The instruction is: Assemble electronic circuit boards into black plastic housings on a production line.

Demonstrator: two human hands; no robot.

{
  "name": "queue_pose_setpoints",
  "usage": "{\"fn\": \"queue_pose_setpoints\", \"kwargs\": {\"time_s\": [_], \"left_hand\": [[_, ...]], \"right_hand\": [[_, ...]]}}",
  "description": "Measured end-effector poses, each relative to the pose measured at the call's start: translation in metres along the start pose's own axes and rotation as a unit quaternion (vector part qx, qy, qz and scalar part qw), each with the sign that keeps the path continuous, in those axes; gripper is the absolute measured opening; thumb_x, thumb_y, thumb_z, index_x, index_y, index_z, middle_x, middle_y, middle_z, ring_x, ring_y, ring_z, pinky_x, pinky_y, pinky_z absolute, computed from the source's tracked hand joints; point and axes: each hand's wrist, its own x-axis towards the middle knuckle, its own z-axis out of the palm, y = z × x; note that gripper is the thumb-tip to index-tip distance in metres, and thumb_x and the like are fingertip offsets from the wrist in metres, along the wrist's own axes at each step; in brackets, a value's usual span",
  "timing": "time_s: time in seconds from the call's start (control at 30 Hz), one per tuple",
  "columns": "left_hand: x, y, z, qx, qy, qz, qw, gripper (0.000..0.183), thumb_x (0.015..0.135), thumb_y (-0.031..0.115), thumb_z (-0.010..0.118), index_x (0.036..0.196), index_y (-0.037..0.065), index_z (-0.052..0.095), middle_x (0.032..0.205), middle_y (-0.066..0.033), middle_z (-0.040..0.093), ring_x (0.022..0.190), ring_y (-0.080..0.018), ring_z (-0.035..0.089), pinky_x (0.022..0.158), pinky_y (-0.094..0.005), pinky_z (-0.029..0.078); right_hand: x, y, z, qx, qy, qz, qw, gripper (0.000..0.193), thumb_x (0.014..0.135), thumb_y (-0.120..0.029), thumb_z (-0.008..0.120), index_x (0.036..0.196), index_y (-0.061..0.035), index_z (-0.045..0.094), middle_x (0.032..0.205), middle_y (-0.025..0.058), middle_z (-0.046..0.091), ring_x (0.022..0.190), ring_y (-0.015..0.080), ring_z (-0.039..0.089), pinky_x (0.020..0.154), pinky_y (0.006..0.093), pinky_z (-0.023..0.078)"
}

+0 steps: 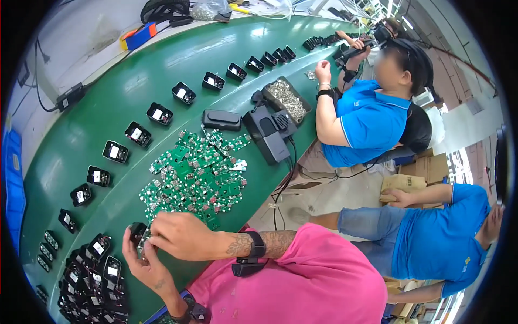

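My left hand [148,270] is closed around a small open black plastic housing [137,231], its fingers wrapped along the sides. Over the housing's edge, my right hand [181,235] is pinched, the fingertips meeting those of the left. Something small sits between those fingertips, mostly hidden; I cannot make out what. Just beyond my hands spreads a loose heap of green circuit boards [197,178] with silvery parts. To the lower left lies a pile of black housings [89,286], several with white labelled blocks and thin wires inside.
A curved row of black housings [137,134] runs along the green table [226,43]. Beyond the boards stand a black case [222,120], a black device [268,132] with cables and a bin of metal parts [287,100]. Two people in blue shirts [367,127] are at the right.
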Motion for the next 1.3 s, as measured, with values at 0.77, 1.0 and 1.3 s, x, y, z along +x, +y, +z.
{"fn": "queue_pose_setpoints", "kwargs": {"time_s": [0.77, 1.0, 1.3], "left_hand": [[-0.006, -0.010, -0.001, 0.025, -0.025, 0.050, 0.998, 0.047, 0.090, 0.000, 0.066, 0.135, -0.002, 0.051, 0.118, -0.0148, 0.063, 0.092, -0.0175, 0.066, 0.079, -0.0270, 0.056], [-0.005, -0.009, 0.004, 0.022, -0.022, 0.046, 0.998, 0.043, 0.093, -0.001, 0.058, 0.135, -0.003, 0.050, 0.124, -0.0173, 0.062, 0.105, -0.0209, 0.064, 0.090, -0.0322, 0.052], [0.002, 0.009, -0.011, -0.138, -0.130, -0.073, 0.979, 0.044, 0.092, -0.007, 0.049, 0.137, -0.004, 0.045, 0.128, -0.0190, 0.055, 0.108, -0.0224, 0.062, 0.076, -0.0289, 0.061]], "right_hand": [[0.002, 0.004, -0.022, 0.233, -0.124, 0.109, 0.959, 0.029, 0.090, -0.023, 0.070, 0.074, -0.0003, 0.064, 0.055, 0.0081, 0.055, 0.046, 0.0141, 0.048, 0.046, 0.0341, 0.036], [0.001, 0.009, -0.017, 0.175, -0.085, 0.058, 0.979, 0.025, 0.091, -0.020, 0.067, 0.076, 0.0001, 0.061, 0.058, 0.0129, 0.053, 0.050, 0.0234, 0.053, 0.050, 0.0381, 0.039], [0.007, 0.006, -0.026, 0.184, -0.088, 0.165, 0.965, 0.031, 0.090, -0.022, 0.066, 0.067, -0.0015, 0.059, 0.054, 0.0133, 0.057, 0.049, 0.0286, 0.059, 0.050, 0.0415, 0.045]]}}
